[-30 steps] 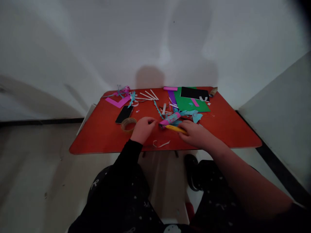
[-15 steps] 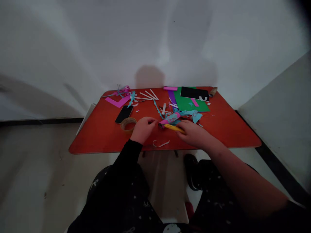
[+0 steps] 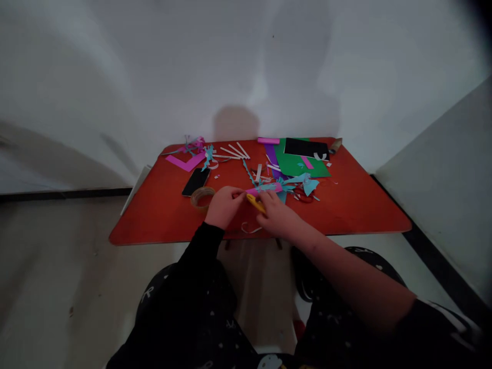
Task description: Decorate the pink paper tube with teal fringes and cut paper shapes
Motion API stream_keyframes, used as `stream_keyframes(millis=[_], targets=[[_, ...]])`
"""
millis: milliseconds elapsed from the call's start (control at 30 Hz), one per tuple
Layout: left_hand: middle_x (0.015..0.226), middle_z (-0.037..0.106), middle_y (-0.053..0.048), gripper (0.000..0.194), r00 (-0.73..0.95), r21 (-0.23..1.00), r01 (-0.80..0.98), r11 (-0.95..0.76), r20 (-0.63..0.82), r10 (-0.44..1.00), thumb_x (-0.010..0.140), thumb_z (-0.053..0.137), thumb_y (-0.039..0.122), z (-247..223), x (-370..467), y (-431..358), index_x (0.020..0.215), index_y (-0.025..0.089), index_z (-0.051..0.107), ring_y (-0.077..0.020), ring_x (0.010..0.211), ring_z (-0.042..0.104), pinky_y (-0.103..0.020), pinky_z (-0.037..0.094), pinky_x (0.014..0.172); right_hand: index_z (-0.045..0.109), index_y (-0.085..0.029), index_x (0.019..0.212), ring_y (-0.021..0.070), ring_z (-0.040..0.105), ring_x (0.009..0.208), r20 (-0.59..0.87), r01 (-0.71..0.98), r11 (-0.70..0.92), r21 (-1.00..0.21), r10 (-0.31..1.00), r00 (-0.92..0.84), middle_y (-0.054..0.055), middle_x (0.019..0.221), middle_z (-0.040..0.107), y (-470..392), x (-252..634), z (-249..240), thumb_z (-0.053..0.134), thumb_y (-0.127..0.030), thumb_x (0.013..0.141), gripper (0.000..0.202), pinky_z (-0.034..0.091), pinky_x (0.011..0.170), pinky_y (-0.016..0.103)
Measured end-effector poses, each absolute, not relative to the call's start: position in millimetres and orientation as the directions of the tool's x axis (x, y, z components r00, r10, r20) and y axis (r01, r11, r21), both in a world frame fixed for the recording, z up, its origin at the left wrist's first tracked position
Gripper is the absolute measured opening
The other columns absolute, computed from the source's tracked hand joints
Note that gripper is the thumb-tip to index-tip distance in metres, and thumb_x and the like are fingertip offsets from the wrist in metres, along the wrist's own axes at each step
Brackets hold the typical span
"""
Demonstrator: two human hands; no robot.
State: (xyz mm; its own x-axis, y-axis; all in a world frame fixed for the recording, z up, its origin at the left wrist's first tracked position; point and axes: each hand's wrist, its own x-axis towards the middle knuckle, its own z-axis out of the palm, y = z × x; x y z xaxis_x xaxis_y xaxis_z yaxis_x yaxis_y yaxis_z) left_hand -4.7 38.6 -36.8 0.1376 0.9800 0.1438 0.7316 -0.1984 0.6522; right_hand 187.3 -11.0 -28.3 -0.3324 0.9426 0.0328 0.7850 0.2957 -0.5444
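Nearest, shows a thin white paper curl (image 3: 249, 230) by the front edge of the red counter (image 3: 346, 210). Just beyond, wraps the right hand (image 3: 279, 216) around a yellow tool (image 3: 255, 203), long axis slanting away and leftward. Brings the fingertips of the left hand (image 3: 226, 206) close together beside a pink-and-blue paper roll (image 3: 269, 188); cannot tell whether pinching it. Lays that roll crosswise mid-counter, fringed blue end pointing right. Leftward, includes a brown tape ring (image 3: 195, 201). Farther, fans straight white sticks (image 3: 243, 150) left of a flat green sheet (image 3: 292, 167).

Head-worn view forward and down onto a red table (image 3: 338, 210)
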Motion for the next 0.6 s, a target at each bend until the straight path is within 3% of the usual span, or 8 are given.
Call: stream_keyframes(millis=[167,300,433,600], targets=[[0.101,0.079,-0.010,0.027,0.061,0.658,0.742,-0.126,0.121,0.991,0.091,0.061,0.037,-38.6,-15.4,41.0,0.097,0.018,0.080,-0.0229,0.094,0.070,-0.032,0.050,0.087,0.049,-0.016,0.136,0.0253,0.061,0.104,0.069,0.767,0.339,-0.545,0.930,-0.362,0.017,0.132,0.049,-12.4,174.0,-29.8,0.053,-0.017,0.087,0.049,0.053,0.093,0.039],[0.101,0.078,-0.012,0.030,0.031,0.622,0.778,-0.095,0.113,0.993,0.093,0.059,0.037,-37.8,-22.2,39.0,0.099,0.016,0.079,-0.0236,0.093,0.069,-0.033,0.050,0.086,0.050,-0.017,0.137,0.0281,0.056,0.119,0.132,0.770,0.427,-0.474,0.899,-0.417,0.018,0.134,0.049,-14.0,166.9,-34.0,0.056,-0.013,0.088,0.049,0.050,0.103,0.041],[0.105,0.077,-0.013,0.030,0.053,0.443,0.887,-0.131,0.184,0.981,0.096,0.055,0.034,-36.5,-23.9,33.9,0.100,0.015,0.078,-0.0258,0.103,0.067,-0.035,0.048,0.094,0.047,-0.014,0.141,0.0297,0.051,0.128,0.178,0.749,0.533,-0.394,0.844,-0.507,0.020,0.137,0.046,-14.3,161.2,-43.6,0.062,-0.014,0.088,0.056,0.046,0.111,0.043],[0.103,0.075,-0.012,0.026,0.073,0.280,0.952,-0.122,0.179,0.981,0.098,0.052,0.029,-36.6,-23.8,31.3,0.098,0.017,0.075,-0.0243,0.102,0.066,-0.033,0.048,0.092,0.049,-0.017,0.140,0.0275,0.055,0.121,0.209,0.743,0.560,-0.367,0.828,-0.521,0.017,0.132,0.049,-13.1,159.7,-51.1,0.062,-0.012,0.087,0.056,0.051,0.106,0.043]])
